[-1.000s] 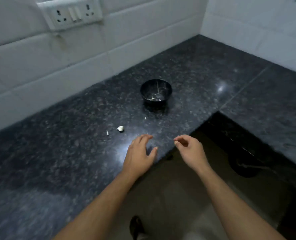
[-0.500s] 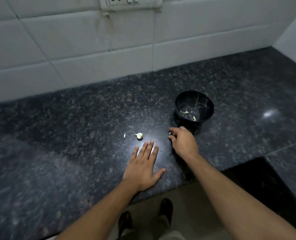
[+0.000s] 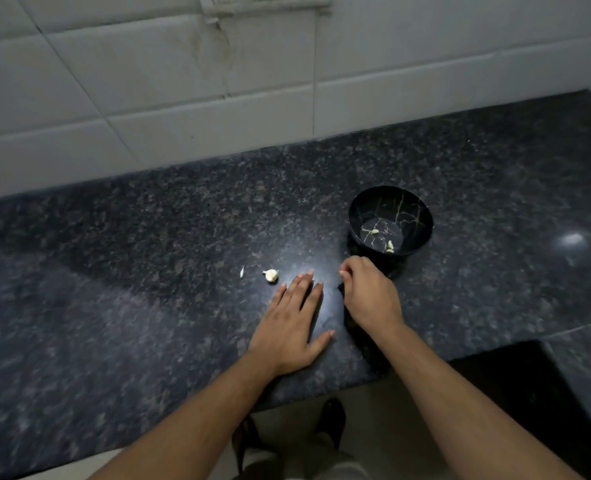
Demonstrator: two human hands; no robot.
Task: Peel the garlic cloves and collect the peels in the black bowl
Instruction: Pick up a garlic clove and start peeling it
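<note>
Two hands on the counter (image 3: 148,271): left hand (image 3: 292,323) flat, fingers straight; right hand (image 3: 370,296) curled, grip unclear.

Left hand (image 3: 291,323) flat, fingers straight — right hand (image 3: 370,292) curled, knuckles up

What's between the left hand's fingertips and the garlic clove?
Only bare counter, seen in the head view: the left hand lies flat, fingertips just short of the garlic clove.
</note>
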